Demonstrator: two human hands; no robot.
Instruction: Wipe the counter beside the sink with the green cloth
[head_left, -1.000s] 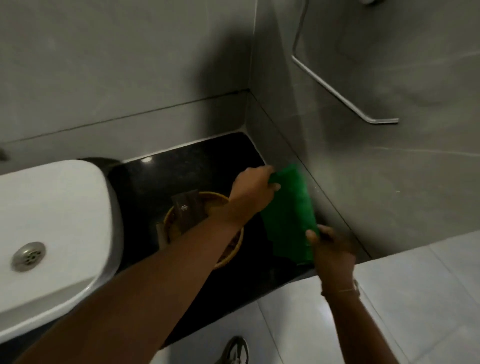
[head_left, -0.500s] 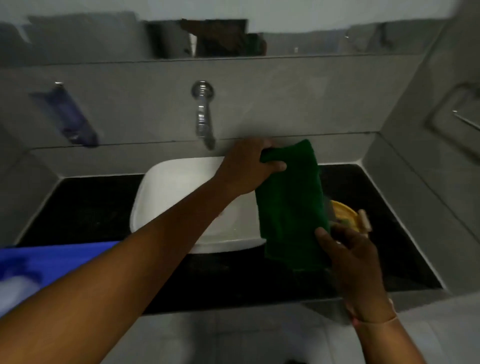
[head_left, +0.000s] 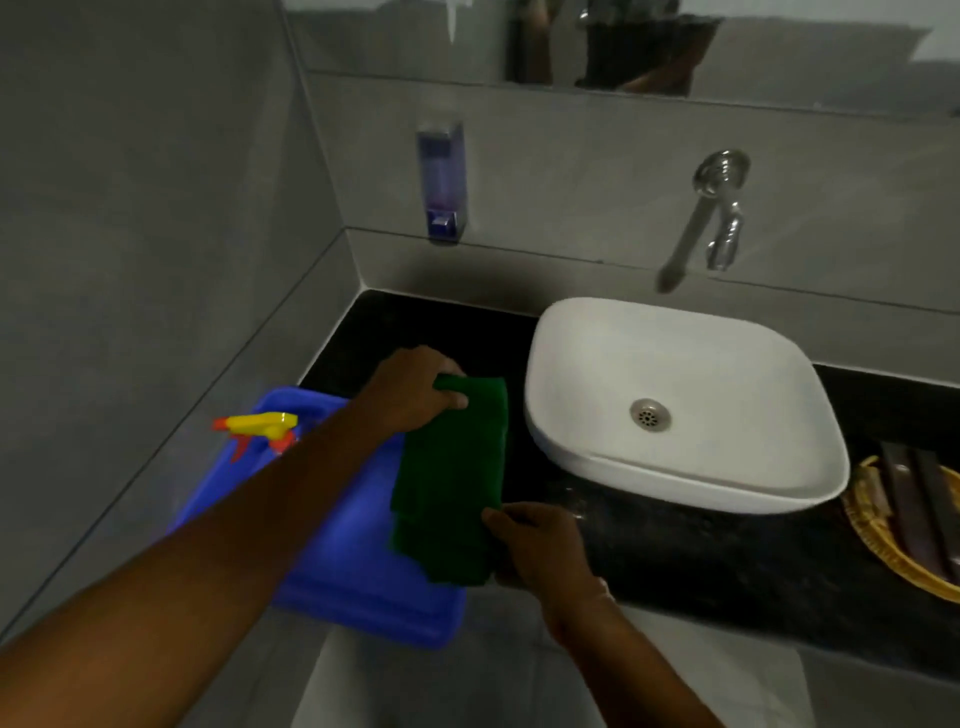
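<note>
A folded green cloth (head_left: 452, 478) hangs stretched between my two hands, above the black counter (head_left: 675, 556) just left of the white sink (head_left: 737, 467). My left hand (head_left: 413, 387) pinches the cloth's top edge. Its lower right edge is gripped by my right hand (head_left: 540, 543). The cloth's left part overlaps a blue tub. I cannot tell whether the cloth touches the counter.
A blue plastic tub (head_left: 343, 561) sits on the counter's left end, with a yellow and red spray trigger (head_left: 260, 428) in it. A woven basket (head_left: 904, 525) lies right of the sink. A wall tap (head_left: 719, 208) and a soap dispenser (head_left: 441, 182) are mounted behind.
The view has swung from the counter's right corner across the sink to its left side. Both hands have carried the green cloth leftwards, still holding it by top and bottom.
</note>
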